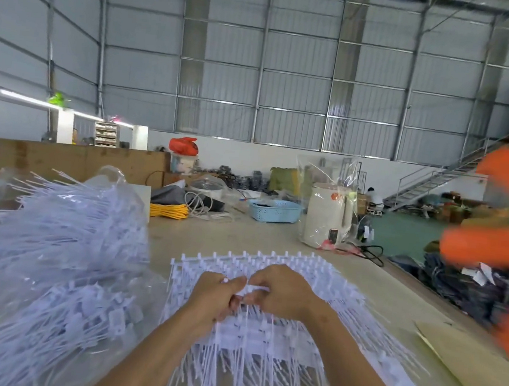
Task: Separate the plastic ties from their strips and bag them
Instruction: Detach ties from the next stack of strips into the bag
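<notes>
bag (5, 195): clear, far left on desk (273, 242), heaped with loose ties | left hand (215, 295): pinching ties on the strips (263, 335) | right hand (283, 290): pinching a tie head close beside it | ties: likely light, springy, slippery; best held near the heads, by the strip.

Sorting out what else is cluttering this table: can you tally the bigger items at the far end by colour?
Yellow: 1, cable coil
Blue: 1, basket
White: 1, kettle
Red: 1, bag
Total: 4
</notes>
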`<action>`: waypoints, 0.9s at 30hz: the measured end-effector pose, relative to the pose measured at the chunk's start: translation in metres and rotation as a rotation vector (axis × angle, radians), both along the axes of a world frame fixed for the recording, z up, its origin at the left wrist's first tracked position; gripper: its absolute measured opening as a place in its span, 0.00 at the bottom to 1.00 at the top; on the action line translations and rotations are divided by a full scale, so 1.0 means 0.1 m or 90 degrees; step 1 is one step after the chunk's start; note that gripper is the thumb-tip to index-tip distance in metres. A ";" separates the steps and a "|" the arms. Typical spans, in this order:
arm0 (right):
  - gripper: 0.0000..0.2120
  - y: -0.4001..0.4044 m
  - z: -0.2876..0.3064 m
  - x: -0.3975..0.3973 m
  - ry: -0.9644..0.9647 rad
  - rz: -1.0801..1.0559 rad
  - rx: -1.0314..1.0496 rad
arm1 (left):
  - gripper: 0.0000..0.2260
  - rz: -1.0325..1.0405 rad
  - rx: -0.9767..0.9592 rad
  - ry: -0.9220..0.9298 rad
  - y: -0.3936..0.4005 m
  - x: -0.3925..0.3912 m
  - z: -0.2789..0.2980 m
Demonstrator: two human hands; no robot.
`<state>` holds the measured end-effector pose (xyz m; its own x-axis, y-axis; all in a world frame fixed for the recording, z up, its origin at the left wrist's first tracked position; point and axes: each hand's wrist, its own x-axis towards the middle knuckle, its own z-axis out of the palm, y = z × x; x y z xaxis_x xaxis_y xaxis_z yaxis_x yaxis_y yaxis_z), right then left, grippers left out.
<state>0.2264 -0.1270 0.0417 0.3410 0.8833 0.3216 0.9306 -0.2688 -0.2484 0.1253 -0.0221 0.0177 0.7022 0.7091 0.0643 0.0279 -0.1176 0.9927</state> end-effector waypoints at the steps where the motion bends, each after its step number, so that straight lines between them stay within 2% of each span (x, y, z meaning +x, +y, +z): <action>1: 0.04 0.00 0.00 -0.01 -0.045 -0.005 -0.013 | 0.18 0.001 -0.034 0.021 -0.01 -0.01 0.03; 4: 0.05 -0.01 0.01 -0.02 -0.051 0.009 -0.011 | 0.16 -0.065 -0.142 0.057 -0.05 -0.07 0.14; 7: 0.04 -0.10 0.01 0.13 -0.024 -0.014 -0.007 | 0.14 -0.272 -0.254 0.008 -0.21 -0.22 0.46; 9: 0.10 -0.23 -0.08 0.27 0.068 -0.036 -0.017 | 0.14 -0.419 -0.163 -0.071 -0.38 -0.36 0.73; 11: 0.18 -0.35 -0.07 0.31 0.227 -0.019 0.028 | 0.15 -0.477 -0.070 -0.166 -0.48 -0.45 0.93; 14: 0.16 -0.57 0.27 0.26 0.283 0.026 0.133 | 0.15 -0.333 -0.049 -0.178 -0.31 -0.37 0.89; 17: 0.07 -0.82 0.63 0.12 0.364 0.136 0.235 | 0.12 -0.178 -0.094 -0.004 -0.01 -0.23 0.43; 19: 0.05 -0.98 0.75 0.06 0.397 0.205 0.327 | 0.12 -0.182 -0.088 0.133 0.11 -0.18 0.09; 21: 0.04 -1.09 0.83 0.01 0.439 0.289 0.420 | 0.11 -0.218 -0.052 0.213 0.15 -0.15 -0.08; 24: 0.10 -1.15 0.92 -0.02 0.541 0.467 0.511 | 0.10 -0.199 -0.040 0.214 0.15 -0.09 -0.08; 26: 0.07 -1.09 0.91 -0.03 0.627 0.576 0.489 | 0.07 -0.198 -0.050 0.184 0.12 -0.07 -0.01; 27: 0.04 -1.03 0.86 -0.06 0.651 0.546 0.451 | 0.05 -0.203 -0.064 0.159 0.10 -0.06 0.02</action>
